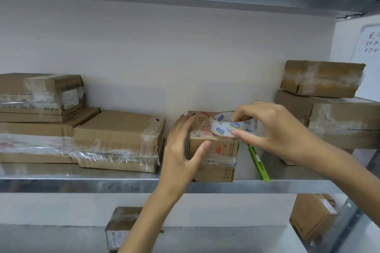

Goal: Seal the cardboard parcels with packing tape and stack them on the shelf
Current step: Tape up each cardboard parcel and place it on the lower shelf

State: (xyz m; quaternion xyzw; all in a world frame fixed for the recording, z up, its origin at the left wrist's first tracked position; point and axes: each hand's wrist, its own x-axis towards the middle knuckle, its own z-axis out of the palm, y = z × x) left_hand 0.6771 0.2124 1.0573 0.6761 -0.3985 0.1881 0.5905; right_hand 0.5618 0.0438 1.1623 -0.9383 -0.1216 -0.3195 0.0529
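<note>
A small cardboard parcel (218, 150) with red print stands at the front of the steel shelf (82, 185). My left hand (183, 148) grips its left side, fingers over the top edge and thumb on the front face. My right hand (271, 127) holds a roll of clear packing tape (228, 126) just above the parcel's top, fingers inside the core and thumb under the roll. A strip of clear tape runs from the roll onto the parcel's top.
Taped flat boxes (115, 139) lie stacked at the left, and two larger taped boxes (329, 104) are stacked at the right. A green utility knife (260, 164) lies on the shelf to the right of the parcel. More boxes (121, 226) sit on the lower shelf.
</note>
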